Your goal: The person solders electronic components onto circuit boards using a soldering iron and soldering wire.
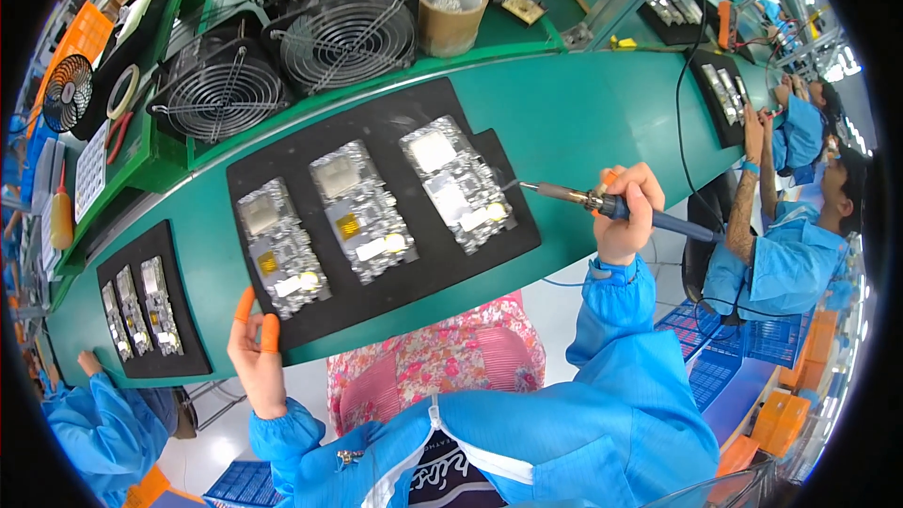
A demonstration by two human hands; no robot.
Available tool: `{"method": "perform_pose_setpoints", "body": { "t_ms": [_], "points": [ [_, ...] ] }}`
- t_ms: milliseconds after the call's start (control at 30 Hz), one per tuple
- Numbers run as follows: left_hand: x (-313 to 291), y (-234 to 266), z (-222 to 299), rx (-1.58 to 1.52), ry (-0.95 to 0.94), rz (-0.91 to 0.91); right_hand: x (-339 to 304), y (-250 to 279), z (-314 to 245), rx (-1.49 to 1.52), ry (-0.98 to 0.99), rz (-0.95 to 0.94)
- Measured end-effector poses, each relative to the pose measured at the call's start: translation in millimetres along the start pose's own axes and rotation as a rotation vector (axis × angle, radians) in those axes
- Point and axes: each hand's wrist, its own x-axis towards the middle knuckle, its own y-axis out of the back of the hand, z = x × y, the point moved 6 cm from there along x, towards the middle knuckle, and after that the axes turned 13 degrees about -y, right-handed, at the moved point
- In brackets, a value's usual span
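Soldering iron: the right hand (625,212) has its grip clamped round the blue handle of the soldering iron (602,202), holding it nearly level, with the tip at the right end of the black tray (376,310), close against the rightmost circuit board (456,183).
Black tray: it lies near the front edge of the green worktop (583,113), slanted, and carries three circuit boards side by side; the middle board (362,212) and the left board (280,249) lie apart from the iron.
Left hand: the left hand (254,348) rests at the tray's front left corner, its orange-capped fingers (268,331) touching the tray's edge, grip loosely apart rather than closed on anything.
Right arm pose: the forearm rises from the front edge in a blue sleeve, wrist bent inward so the iron points left across the tray.
Risk, tray shift: I judge that with only fingertips steadying that corner, a push from the iron could slide the tray and throw the tip off its joint.
Risk, heat: a tip lingering on one spot might scorch the board or bridge neighbouring pads (the joint itself is too small to make out).
Risk, cord: the iron's cord (679,66) trails over the worktop's right part and could tug the handle.
Nearby: two wire-guarded fans (292,56) stand at the back edge.
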Motion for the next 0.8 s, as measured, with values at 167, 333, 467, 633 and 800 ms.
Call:
{"method": "perform_pose_setpoints", "body": {
  "t_ms": [167,333,467,633,800],
  "points": [
    [-6.6,-86.8,35.4,-0.150,-0.049,-0.169,-4.9,40.3,-43.6,-0.054,0.164,0.187],
    [-19.9,-207.1,61.9,-0.264,-0.084,-0.415,-16.8,67.0,-87.0,-0.154,0.298,0.343],
    [-28.6,-300.9,83.4,-0.294,-0.164,-0.614,-23.3,78.4,-104.3,-0.165,0.367,0.452],
    [-32.2,-321.8,110.9,-0.368,-0.268,-0.785,-25.1,80.2,-84.0,-0.168,0.333,0.414],
    [0.7,-210.8,82.4,-0.591,-0.115,-0.571,-30.3,82.1,-66.1,-0.240,0.190,0.256]
  ]
}}
